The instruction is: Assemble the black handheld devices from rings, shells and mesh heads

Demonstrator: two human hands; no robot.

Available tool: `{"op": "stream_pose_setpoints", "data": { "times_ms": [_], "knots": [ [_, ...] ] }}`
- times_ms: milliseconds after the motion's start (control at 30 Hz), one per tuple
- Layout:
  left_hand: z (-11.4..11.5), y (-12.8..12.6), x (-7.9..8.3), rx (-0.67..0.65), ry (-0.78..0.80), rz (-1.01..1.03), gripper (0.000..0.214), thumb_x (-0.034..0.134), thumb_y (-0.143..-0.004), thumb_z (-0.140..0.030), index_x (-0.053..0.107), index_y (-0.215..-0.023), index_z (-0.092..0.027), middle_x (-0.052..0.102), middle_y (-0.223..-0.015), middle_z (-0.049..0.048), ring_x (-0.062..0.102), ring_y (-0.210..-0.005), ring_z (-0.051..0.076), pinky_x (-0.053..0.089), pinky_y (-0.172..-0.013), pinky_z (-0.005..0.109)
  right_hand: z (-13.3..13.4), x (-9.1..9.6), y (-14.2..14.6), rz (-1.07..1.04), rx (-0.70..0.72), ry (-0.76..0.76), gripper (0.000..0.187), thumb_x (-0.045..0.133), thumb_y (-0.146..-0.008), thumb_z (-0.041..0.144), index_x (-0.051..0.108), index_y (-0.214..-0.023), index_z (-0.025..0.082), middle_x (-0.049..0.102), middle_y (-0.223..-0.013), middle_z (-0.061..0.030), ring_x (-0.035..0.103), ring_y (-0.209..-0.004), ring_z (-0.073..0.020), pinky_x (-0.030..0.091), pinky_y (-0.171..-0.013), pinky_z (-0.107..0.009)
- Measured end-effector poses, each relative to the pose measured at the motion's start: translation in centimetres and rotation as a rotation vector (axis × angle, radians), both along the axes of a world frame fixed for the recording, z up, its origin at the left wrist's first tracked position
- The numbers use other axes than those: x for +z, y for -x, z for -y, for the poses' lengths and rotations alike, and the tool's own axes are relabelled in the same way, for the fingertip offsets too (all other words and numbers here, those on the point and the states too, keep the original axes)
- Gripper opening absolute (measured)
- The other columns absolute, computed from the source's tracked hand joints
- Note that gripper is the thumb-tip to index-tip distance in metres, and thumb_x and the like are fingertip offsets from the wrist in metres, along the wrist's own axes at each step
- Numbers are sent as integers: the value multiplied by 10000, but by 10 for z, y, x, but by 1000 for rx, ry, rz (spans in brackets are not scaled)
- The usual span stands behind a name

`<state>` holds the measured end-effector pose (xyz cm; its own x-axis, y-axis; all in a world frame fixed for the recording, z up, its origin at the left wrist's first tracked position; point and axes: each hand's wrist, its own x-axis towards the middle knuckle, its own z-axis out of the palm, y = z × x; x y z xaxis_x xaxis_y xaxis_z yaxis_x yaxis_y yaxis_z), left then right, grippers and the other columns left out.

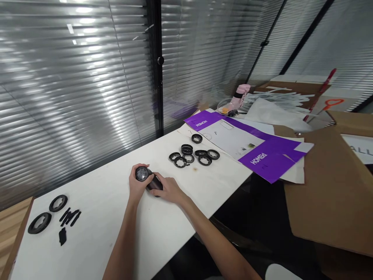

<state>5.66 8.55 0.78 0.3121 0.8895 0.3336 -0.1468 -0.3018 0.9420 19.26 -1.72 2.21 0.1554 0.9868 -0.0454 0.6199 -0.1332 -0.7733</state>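
Both of my hands close around a black fabric shaver (155, 183), held low over the white table. My left hand (138, 189) wraps around its head, with the thumb across the front; the round, perforated metal face (142, 174) points up. My right hand (171, 189) grips the handle with thumb and fingers on either side. Beyond the hands to the right lie several black rings with notched inner edges (180, 162), some stacked or overlapping. At the far left are two more black rings (50, 217), next to several short black strips (75, 218) and a wider black piece (62, 236).
Window blinds (72, 97) stand behind the white table (96, 241). A purple and white cardboard sheet (262, 159) overhangs its right end. Beyond are a pink bottle (241, 95), pale strips, and a large open cardboard box (320, 202) at the right.
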Motion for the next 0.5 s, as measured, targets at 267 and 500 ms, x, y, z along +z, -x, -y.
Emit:
{"op": "stream_pose_setpoints", "data": {
  "times_ms": [267, 500],
  "knots": [
    [-6, 4, -4, -66, -2, -19, 466, 902, -655, -268, 652, -1047, -228, 762, -1062, 63, 730, -1070, 266, 566, -996, 430, 1, 5, -2, -12, 19, 22, 554, 768, -845, 427, 591, -1343, 262, 637, -755, 46, 578, -711, -204, 366, -730, -296],
    [-5, 4, -2, -84, 8, 17, 486, 918, -646, -289, 635, -1037, -233, 744, -1036, 49, 729, -1060, 266, 561, -988, 429, -1, -2, -3, -27, 17, 4, 544, 772, -837, 465, 611, -1318, 266, 637, -742, 51, 604, -718, -209, 369, -711, -295]
  ]
}}
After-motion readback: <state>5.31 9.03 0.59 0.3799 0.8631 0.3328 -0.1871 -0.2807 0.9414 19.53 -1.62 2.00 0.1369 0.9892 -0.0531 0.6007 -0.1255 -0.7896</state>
